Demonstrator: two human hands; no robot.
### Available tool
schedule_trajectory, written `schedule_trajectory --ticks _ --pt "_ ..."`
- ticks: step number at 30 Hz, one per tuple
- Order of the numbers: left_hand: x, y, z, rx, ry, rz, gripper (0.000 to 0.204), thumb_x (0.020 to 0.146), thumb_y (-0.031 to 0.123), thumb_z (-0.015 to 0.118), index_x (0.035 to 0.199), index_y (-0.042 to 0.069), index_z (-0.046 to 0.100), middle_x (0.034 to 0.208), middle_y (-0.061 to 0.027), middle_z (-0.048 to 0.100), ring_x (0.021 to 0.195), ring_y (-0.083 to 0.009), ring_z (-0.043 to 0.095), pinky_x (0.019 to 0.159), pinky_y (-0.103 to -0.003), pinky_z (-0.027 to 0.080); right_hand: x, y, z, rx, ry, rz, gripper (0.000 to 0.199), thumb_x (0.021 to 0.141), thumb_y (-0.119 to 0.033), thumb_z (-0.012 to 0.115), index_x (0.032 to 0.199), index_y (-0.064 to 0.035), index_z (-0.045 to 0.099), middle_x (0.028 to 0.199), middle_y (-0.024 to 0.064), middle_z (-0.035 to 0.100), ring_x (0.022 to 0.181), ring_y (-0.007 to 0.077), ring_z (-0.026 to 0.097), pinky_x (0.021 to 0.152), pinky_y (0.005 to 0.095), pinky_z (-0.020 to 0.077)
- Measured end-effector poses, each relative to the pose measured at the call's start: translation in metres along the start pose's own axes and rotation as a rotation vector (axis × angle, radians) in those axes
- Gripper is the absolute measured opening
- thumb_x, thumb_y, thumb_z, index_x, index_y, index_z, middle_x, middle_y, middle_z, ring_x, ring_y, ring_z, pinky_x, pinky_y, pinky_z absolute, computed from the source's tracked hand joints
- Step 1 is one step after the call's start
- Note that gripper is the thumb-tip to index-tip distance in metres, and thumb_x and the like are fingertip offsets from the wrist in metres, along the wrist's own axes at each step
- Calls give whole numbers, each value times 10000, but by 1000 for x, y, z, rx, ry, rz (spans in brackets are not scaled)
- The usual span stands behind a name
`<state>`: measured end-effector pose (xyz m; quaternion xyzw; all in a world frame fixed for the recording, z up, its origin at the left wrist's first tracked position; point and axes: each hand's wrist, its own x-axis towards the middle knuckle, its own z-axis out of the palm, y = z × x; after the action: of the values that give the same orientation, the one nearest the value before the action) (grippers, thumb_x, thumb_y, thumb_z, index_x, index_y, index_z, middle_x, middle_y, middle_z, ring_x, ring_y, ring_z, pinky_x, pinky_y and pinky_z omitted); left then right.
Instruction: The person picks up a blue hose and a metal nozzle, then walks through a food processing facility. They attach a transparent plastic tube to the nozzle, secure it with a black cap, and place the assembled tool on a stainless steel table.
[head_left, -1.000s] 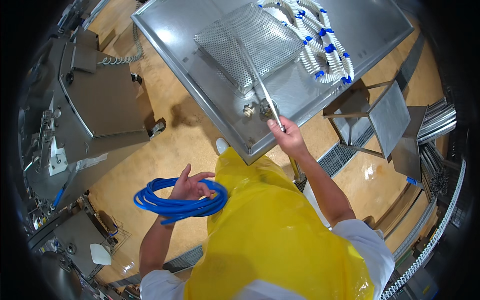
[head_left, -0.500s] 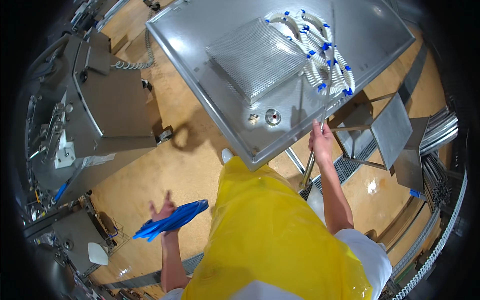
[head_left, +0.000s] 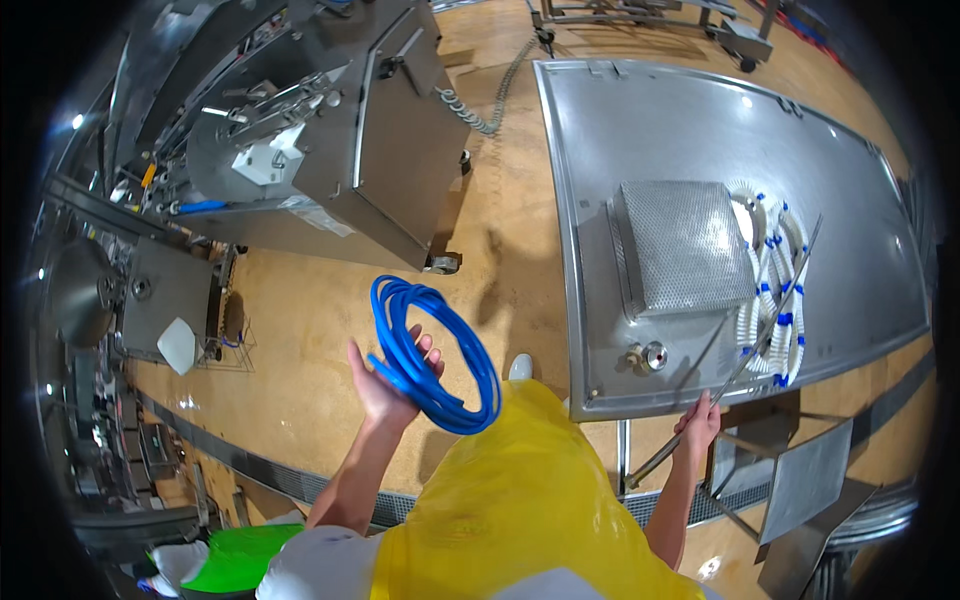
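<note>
Held blue hose coil [head_left: 432, 357] in left hand [head_left: 385, 385] at nine o'clock, gripped long metal rod [head_left: 738, 364] in right hand [head_left: 700, 422] at steel table [head_left: 640, 140] edge; white hoses [head_left: 770, 290] not gathered.

From here I cannot see the palm of my left hand [head_left: 385, 385]; the blue hose coil [head_left: 432, 358] lies over it and covers part of the fingers. The rod [head_left: 738, 358] passes through my right hand [head_left: 700, 425], so the grip itself is hidden from me. The white tubes [head_left: 775, 290] go partly under the mesh tray [head_left: 682, 245], and I cannot tell how many there are. My yellow apron [head_left: 520, 500] hides the floor below me and the near counter [head_left: 700, 130] legs. Small machine parts at the left rim are too bent and dark to read.
</note>
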<state>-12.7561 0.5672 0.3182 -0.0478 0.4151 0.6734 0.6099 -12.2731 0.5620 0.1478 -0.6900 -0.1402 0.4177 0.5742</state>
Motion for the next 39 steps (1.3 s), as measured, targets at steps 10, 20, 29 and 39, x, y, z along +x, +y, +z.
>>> schedule_trajectory --ticks 10,20,29,39 --pt "97 -26 162 1229 -758 208 653 900 315 733 1421 -12 512 764 -43 587 602 -112 583 557 -255 485 32 -50 21 -94 -61 -57 282 1074 -347 637 911 -133 553 667 -45 475 483 73 450 420 263 369" --pt "330 -81 273 2171 -1038 1024 656 803 319 803 1396 135 591 1059 -209 743 1026 -402 693 871 -488 491 -2 -61 -23 -145 22 3 237 1083 -332 628 982 -125 573 671 -49 477 488 52 442 417 246 369" --pt "400 -126 317 2446 -1043 903 788 834 305 824 1542 196 495 1338 -117 683 1243 -332 647 1033 -579 407 -23 -62 -35 -155 64 -1 208 1080 -306 637 998 -119 601 650 -55 466 467 50 424 406 235 362" --pt "345 -166 306 1483 -1054 1379 688 890 217 800 1510 91 532 1404 -186 614 1312 -357 595 1069 -462 479 5 -70 -7 -187 -14 -32 189 1082 -284 633 1052 -105 581 646 -74 458 490 41 405 428 247 340"
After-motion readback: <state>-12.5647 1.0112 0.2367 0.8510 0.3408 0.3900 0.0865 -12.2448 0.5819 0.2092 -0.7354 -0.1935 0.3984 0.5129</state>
